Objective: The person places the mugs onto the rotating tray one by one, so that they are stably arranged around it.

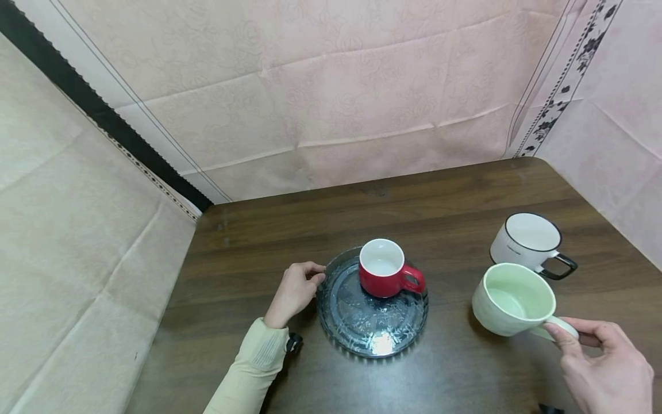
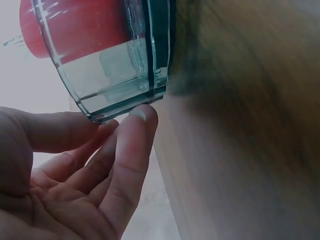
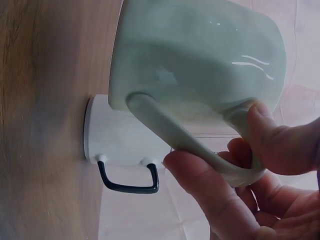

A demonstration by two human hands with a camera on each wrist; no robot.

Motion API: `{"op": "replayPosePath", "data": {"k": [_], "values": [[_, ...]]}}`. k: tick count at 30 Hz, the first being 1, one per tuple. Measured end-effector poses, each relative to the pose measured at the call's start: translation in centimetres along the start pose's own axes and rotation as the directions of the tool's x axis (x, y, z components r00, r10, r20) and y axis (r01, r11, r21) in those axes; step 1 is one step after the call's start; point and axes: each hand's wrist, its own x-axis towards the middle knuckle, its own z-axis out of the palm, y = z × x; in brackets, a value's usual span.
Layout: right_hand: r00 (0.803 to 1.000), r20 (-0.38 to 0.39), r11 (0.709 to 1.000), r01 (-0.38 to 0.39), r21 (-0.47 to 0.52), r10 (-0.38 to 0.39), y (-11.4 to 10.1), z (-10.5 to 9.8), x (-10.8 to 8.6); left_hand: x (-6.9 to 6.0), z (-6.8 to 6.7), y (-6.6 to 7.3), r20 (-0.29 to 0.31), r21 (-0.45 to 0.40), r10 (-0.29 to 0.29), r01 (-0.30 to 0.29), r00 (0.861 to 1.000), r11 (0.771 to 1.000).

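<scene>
My right hand (image 1: 610, 362) grips the handle of a pale green mug (image 1: 501, 313), thumb on top and fingers below. That mug hangs a little above the table, as its base stands apart from the wood in the right wrist view (image 3: 200, 55). At the left rim of a clear glass plate (image 1: 351, 328), my left hand (image 1: 297, 290) pinches the edge between thumb and fingers. A red cup (image 1: 380, 283) with a white inside stands upright on the plate, its handle to the right. Just behind the green mug is a white mug (image 1: 509, 248) with a black rim and black handle.
The brown wooden table (image 1: 248, 356) carries all of these. Pale patterned cloth (image 1: 336, 86) hangs behind its far edge and along both sides. Between the plate and the two mugs on the right lies a stretch of bare wood.
</scene>
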Motion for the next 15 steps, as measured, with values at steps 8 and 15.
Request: {"op": "replayPosePath", "data": {"k": [8, 15], "values": [[0.999, 0.024, 0.999, 0.034, 0.009, -0.035, -0.5, 0.3, -0.5, -0.1, 0.1, -0.1, -0.005, 0.004, -0.022, 0.022, 1.0, 1.0], [0.989, 0.016, 0.988, 0.143, 0.065, -0.144, -1.3, 0.3, -1.1, 0.0, 0.0, -0.1, -0.007, 0.014, -0.026, 0.026, 1.0, 1.0]]}}
